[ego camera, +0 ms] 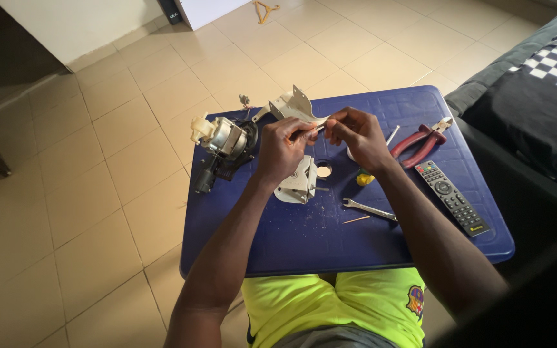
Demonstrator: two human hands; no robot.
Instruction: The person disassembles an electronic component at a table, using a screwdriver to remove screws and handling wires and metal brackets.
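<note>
A: From the head view, how do the hands sit?

B: Both forearms reach forward over the blue bench (291,245), wrists raised. The left hand (283,149) and the right hand (358,136) meet above the middle of it, knuckles up, fingers curled in. The left fingers (304,132) pinch a small pale piece (315,131) between the two hands; the right fingers (338,125) are pressed together on its other end. What the piece is, I cannot tell; it is too small.

A: And the cream plastic part?

B: The cream plastic bracket (293,106) lies just beyond the fingertips, at the far side of the bench. Whether it touches the hands I cannot tell.

A: Any containers?

B: No bowl or box; the bench itself carries everything. A small electric motor (224,142) lies to the left, near the left hand. A white plastic base (298,183) sits under the left wrist, beside a round hole (323,171) in the bench. Right of the hands lie red-handled pliers (420,143), a black remote control (452,196), a wrench (369,209) and a yellow-handled tool (363,178), partly hidden by the right wrist.
</note>
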